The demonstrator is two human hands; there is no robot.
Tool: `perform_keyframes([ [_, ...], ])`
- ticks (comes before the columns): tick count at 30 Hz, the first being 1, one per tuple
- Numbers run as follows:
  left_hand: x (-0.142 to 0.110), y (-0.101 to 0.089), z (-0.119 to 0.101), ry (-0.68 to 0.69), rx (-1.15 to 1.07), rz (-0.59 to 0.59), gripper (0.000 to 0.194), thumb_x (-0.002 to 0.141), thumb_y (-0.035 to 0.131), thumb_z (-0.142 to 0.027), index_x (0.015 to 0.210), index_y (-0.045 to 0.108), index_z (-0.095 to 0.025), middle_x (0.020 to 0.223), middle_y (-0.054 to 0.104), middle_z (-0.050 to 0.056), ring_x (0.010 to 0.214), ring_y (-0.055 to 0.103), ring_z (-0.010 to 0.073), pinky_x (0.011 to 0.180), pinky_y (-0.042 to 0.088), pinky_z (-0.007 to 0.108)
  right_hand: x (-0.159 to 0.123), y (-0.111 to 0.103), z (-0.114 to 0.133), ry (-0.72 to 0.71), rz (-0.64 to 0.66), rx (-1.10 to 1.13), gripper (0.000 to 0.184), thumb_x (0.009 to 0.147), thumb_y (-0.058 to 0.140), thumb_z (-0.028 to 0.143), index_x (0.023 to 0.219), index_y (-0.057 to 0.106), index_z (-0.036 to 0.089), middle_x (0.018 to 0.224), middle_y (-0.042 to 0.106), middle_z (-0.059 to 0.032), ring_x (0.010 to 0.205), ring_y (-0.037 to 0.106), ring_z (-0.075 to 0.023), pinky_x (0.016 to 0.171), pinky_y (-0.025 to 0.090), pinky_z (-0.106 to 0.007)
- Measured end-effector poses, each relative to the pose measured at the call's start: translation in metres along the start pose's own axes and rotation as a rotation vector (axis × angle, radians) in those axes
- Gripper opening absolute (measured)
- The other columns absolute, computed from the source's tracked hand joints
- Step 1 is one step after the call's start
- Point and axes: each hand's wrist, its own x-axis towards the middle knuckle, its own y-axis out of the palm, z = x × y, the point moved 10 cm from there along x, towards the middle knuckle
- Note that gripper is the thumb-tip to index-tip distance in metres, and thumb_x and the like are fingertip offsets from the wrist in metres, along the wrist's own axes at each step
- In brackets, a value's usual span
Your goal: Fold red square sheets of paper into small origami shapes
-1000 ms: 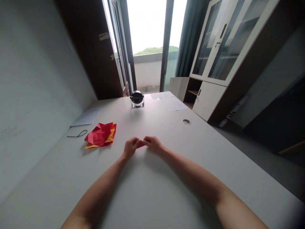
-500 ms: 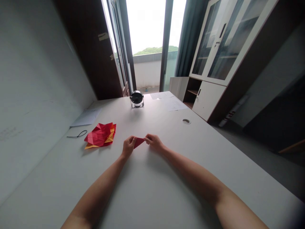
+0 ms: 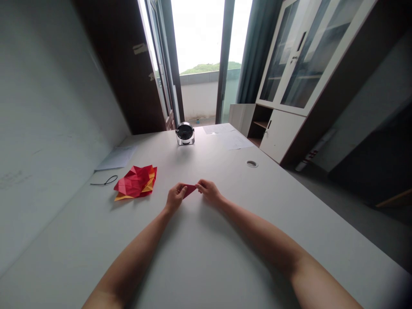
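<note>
A small folded piece of red paper (image 3: 189,190), tapering to a point on its right, is held between my two hands over the white table (image 3: 206,249). My left hand (image 3: 176,195) grips its left part, thumb on top. At the pointed right end, the fingertips of my right hand (image 3: 208,190) pinch the tip. The part of the paper under my left fingers is hidden. To the left of my hands lies a loose pile of creased red and yellow paper sheets (image 3: 135,182).
A black cable tie loop (image 3: 111,180) and white papers (image 3: 116,158) lie at the left. Farther back stands a round dark device on a metal stand (image 3: 185,133). A roll of tape (image 3: 252,164) and more sheets (image 3: 238,142) are on the right. Cabinets (image 3: 283,133) stand beyond the table.
My left hand and the folded red paper have shifted very slightly to the right and up. The right hand keeps its pinch on the tip, almost unmoved.
</note>
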Motion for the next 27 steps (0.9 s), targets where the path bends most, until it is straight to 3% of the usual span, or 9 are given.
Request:
perform_keyframes([
  [7, -0.001, -0.01, -0.007, 0.041, 0.103, -0.062, 0.028, 0.086, 0.061, -0.044, 0.089, 0.069, -0.018, 0.071, 0.065, 0.002, 0.065, 0.058, 0.0149, 0.061, 0.043, 0.025, -0.003, -0.001, 0.009, -0.034, -0.012, -0.058, 0.031, 0.087, 0.059, 0.046, 0.074, 0.061, 0.018, 0.061, 0.059, 0.0014, 0.056, 0.049, -0.0111, 0.055, 0.037, -0.023],
  [16, 0.005, -0.001, 0.006, -0.022, -0.148, 0.019, 0.028, 0.087, 0.059, -0.044, 0.088, 0.061, -0.017, 0.066, 0.057, -0.001, 0.057, 0.053, 0.0117, 0.056, 0.042, 0.024, -0.006, 0.009, 0.021, -0.073, 0.056, 0.179, 0.034, 0.089, 0.057, 0.051, 0.083, 0.063, 0.017, 0.074, 0.066, -0.0038, 0.068, 0.061, -0.0149, 0.065, 0.049, -0.027],
  [21, 0.007, 0.003, 0.012, -0.042, -0.213, 0.054, 0.028, 0.086, 0.06, -0.045, 0.088, 0.06, -0.017, 0.066, 0.058, -0.001, 0.057, 0.055, 0.0119, 0.057, 0.045, 0.025, -0.009, 0.012, 0.025, -0.101, 0.093, 0.078, 0.024, 0.087, 0.062, 0.042, 0.086, 0.065, 0.018, 0.075, 0.068, -0.0035, 0.068, 0.061, -0.0151, 0.065, 0.048, -0.027],
  [27, 0.007, 0.003, 0.013, -0.05, -0.221, 0.061, 0.03, 0.085, 0.062, -0.046, 0.09, 0.062, -0.016, 0.068, 0.06, 0.001, 0.058, 0.057, 0.0125, 0.058, 0.049, 0.026, -0.008, 0.007, 0.024, -0.106, 0.041, -0.012, 0.012, 0.086, 0.059, 0.027, 0.089, 0.066, 0.018, 0.075, 0.07, -0.0025, 0.066, 0.062, -0.0141, 0.065, 0.048, -0.026],
])
